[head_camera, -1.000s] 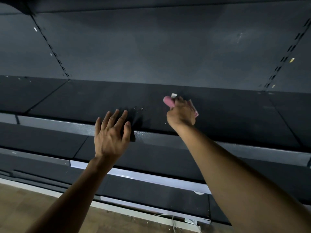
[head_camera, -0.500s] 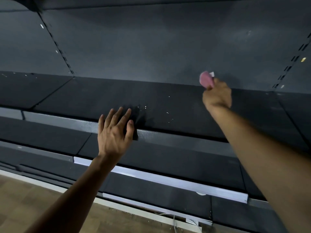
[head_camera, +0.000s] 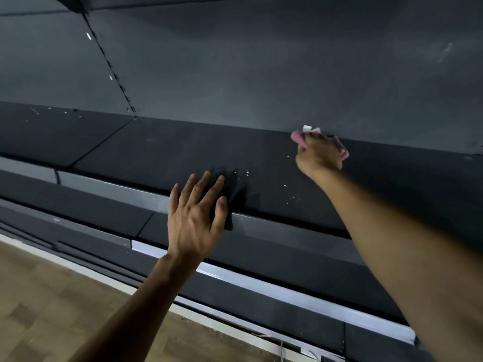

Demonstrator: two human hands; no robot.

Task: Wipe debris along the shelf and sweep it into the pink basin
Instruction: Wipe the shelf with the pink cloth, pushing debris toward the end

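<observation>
A dark grey shelf (head_camera: pixel 170 150) runs across the view. Small white crumbs of debris (head_camera: pixel 290 198) lie scattered on it near its front edge. My right hand (head_camera: pixel 320 155) grips a pink cloth (head_camera: pixel 298 138) with a white tag and holds it at the back of the shelf, against the rear panel. My left hand (head_camera: pixel 196 215) is spread flat with straight fingers at the shelf's front lip, just left of the crumbs. The pink basin is not in view.
The grey back panel (head_camera: pixel 261 61) rises behind the shelf, with a slotted upright (head_camera: pixel 115 71) at left. Lower shelves with pale price rails (head_camera: pixel 261 283) step down below. A wooden floor (head_camera: pixel 52 309) lies at bottom left.
My right hand swept the cloth from mid-shelf out to the back right, then came a little back toward the left along the rear edge. My left hand stayed at the front lip.
</observation>
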